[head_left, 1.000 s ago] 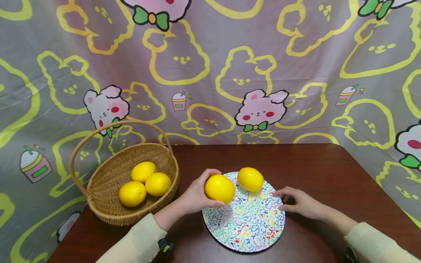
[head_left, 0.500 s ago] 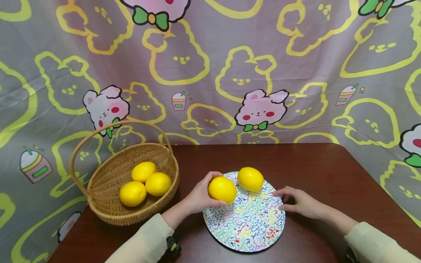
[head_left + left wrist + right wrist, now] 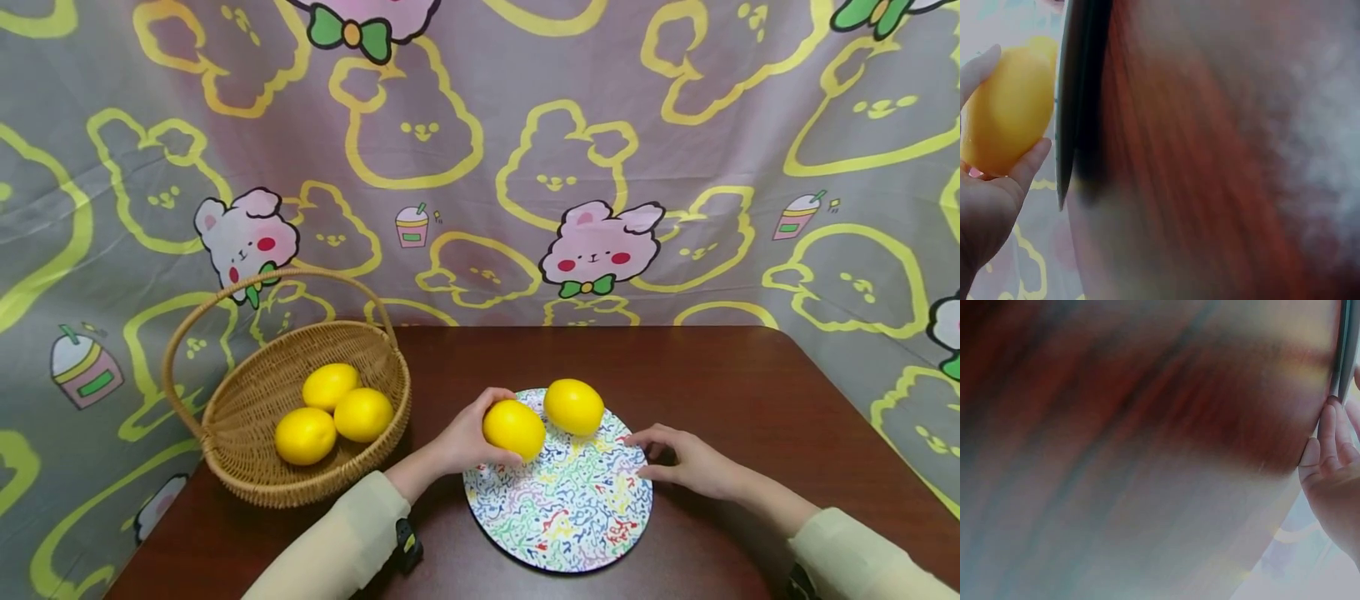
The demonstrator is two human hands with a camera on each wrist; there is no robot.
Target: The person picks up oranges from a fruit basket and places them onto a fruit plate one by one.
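My left hand [image 3: 470,437] grips a yellow lemon [image 3: 516,431] between thumb and fingers, over the left part of a round board [image 3: 562,517] with multicoloured squiggles. The left wrist view shows this lemon [image 3: 1013,112] close beside the board's face, with the board edge-on [image 3: 1067,106]. A second lemon [image 3: 573,407] lies near the board's far edge, just right of the held one. At the board's right rim, the fingertips of my right hand [image 3: 693,467] touch the edge, fingers loosely bent. In the right wrist view those fingers [image 3: 1329,434] reach to the rim.
A wicker basket [image 3: 247,479] with a tall handle stands on the left of the dark red-brown table [image 3: 697,367]. Inside it are three lemons [image 3: 332,387]. A cartoon-printed cloth [image 3: 480,125] hangs behind the table and along both sides.
My left hand has moved a little to the right with its lemon, closer to the lemon on the board. The right hand stays at the rim. The head view has shifted slightly.
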